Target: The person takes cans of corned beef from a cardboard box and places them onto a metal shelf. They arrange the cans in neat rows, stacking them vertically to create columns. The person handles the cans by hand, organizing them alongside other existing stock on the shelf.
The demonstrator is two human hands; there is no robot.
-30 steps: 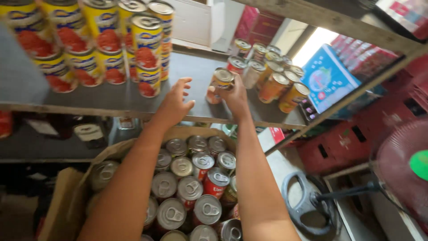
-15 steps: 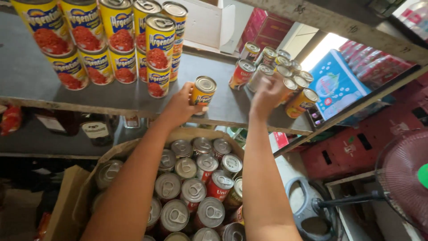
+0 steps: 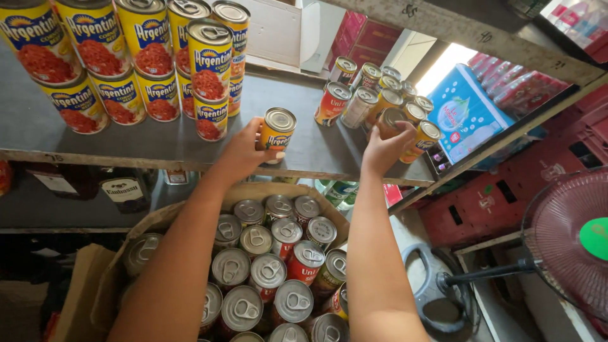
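I have my left hand (image 3: 244, 152) wrapped around a small yellow tin (image 3: 277, 130), fingers closed on its side, holding it upright just above the grey shelf (image 3: 145, 136) near the front edge, about midway along. My right hand (image 3: 385, 147) is further along the same shelf, fingers curled around an orange tin (image 3: 391, 120) at the near side of a cluster of small tins (image 3: 370, 95) — the tin sits touching its neighbours, and the hand covers most of it, so I cannot tell whether it rests on the shelf or is lifted. At the left end of the shelf stand stacked yellow cans (image 3: 152, 60) with red pictures on the labels, two high, well apart from the tin in my left hand. Below the shelf's front edge, between my forearms, an open cardboard box (image 3: 158, 218) is packed with upright tins (image 3: 266, 272), pull-ring lids facing up. To the right, down low, a pink fan (image 3: 563, 244) stands on its pole beside red crates (image 3: 481, 206).
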